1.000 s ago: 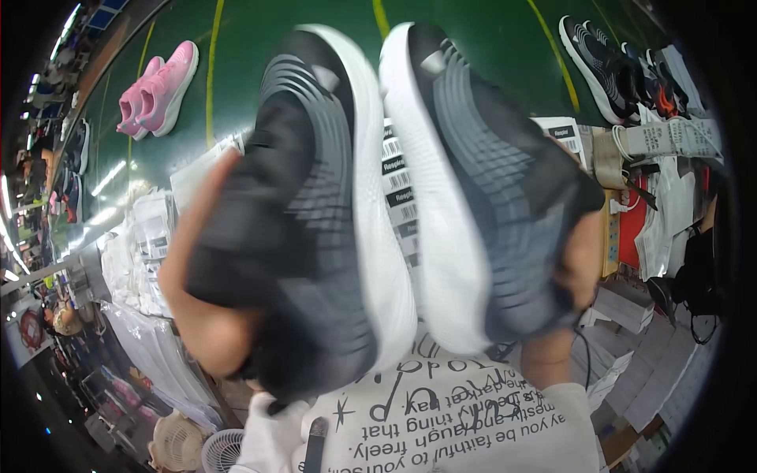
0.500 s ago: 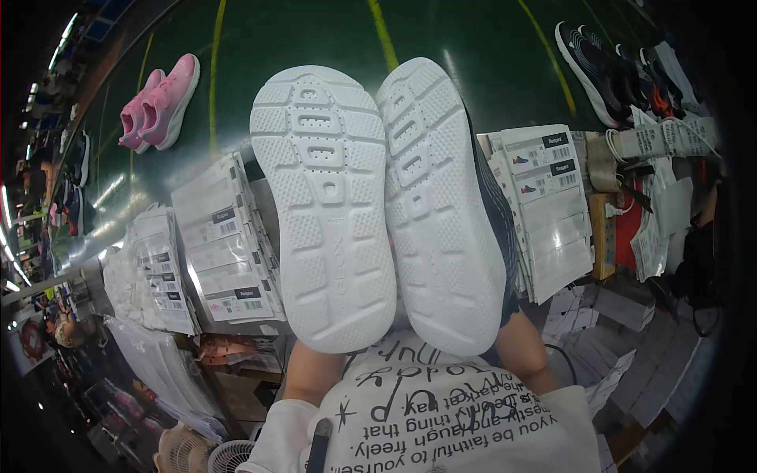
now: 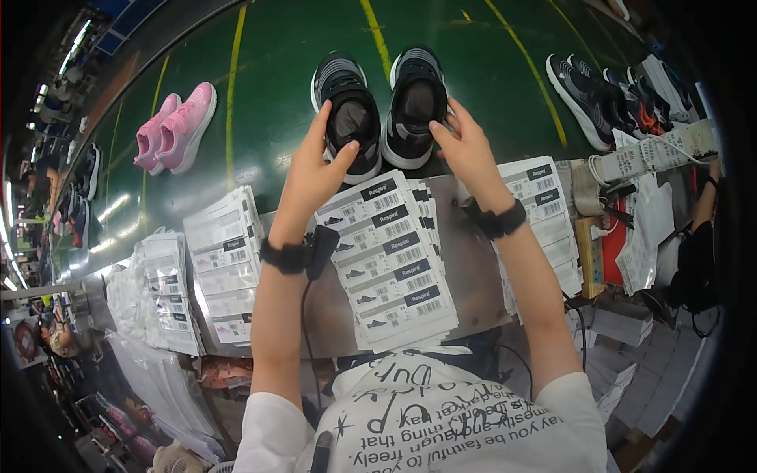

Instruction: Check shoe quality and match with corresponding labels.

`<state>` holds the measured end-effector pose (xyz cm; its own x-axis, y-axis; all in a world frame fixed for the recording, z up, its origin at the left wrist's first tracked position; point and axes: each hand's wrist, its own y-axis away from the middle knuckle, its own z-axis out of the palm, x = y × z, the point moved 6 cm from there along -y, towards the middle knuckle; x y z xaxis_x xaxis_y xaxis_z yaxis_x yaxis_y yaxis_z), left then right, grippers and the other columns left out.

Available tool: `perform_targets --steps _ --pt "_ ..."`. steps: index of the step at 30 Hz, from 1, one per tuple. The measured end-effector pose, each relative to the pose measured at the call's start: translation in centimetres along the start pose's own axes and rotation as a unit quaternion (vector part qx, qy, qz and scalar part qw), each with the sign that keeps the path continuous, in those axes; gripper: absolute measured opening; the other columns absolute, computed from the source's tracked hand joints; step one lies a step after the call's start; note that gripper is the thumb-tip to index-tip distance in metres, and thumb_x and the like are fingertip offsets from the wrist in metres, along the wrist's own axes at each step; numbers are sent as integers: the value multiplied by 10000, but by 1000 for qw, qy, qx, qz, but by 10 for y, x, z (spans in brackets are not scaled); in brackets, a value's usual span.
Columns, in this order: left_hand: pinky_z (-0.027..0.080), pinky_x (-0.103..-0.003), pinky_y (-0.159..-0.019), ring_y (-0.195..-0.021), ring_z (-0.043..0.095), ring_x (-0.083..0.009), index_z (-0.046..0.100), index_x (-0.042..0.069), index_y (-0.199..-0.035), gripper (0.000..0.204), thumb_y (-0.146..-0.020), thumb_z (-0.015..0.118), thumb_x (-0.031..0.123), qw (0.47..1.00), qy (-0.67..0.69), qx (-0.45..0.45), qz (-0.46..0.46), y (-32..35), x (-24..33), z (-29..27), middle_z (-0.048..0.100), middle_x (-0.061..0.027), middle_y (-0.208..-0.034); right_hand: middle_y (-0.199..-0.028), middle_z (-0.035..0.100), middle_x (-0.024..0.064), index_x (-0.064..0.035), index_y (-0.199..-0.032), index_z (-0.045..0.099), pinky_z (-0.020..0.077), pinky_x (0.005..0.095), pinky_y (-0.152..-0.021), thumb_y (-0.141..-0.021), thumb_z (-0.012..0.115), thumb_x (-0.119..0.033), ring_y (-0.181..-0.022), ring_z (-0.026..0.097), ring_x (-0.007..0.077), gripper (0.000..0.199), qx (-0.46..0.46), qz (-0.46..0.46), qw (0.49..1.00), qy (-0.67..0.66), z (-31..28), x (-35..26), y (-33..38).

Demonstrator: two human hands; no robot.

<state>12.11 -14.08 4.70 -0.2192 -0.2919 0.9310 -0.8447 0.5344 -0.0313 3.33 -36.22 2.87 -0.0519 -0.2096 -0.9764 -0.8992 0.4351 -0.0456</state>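
A pair of pink sneakers (image 3: 175, 128) is sitting far left on the green conveyor belt (image 3: 260, 102). Half a second ago both black sneakers were held sole-up near the face; now they are standing upright on the belt. The left hand (image 3: 315, 169) is resting open against the left black sneaker (image 3: 348, 114), while the right hand (image 3: 465, 146) is loosely touching the right black sneaker (image 3: 415, 106). Stacks of barcode labels (image 3: 390, 260) are covering the table (image 3: 473, 276).

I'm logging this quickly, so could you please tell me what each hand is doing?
Left hand: open, touching left black shoe.
Right hand: open, touching right black shoe.
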Motion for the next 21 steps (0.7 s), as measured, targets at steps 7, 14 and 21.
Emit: perform_targets --steps 7,14,21 --pt "340 -485 -1098 -1383 355 -439 483 85 -1407 735 -741 789 142 966 -234 -32 107 103 37 11 472 -228 -1429 -1233 584 154 -62 -1154 656 445 411 -970 -793 734 -167 -1158 523 348 384 -154 -104 949 254 1 -34 111" --pt "242 -618 -1093 -1415 219 -479 443 186 -1449 978 -597 853 433 913 -384 -113 74 128 15 64 242 -227 -1554 -1314 481 135 -127 -1251 594 445 434 -935 -730 784 -231 -1208 436 356 564 -178 -197 873 409 30 -29 128" --pt "266 -606 -1091 -1377 302 -474 524 188 -1389 925 -561 872 410 920 -374 -95 69 131 19 61 316 -221 -1518 -1251 539 96 -140 -1171 659 456 416 -912 -702 795 -252 -1158 476 317 501 -166 -203 880 396 32 -29 127"
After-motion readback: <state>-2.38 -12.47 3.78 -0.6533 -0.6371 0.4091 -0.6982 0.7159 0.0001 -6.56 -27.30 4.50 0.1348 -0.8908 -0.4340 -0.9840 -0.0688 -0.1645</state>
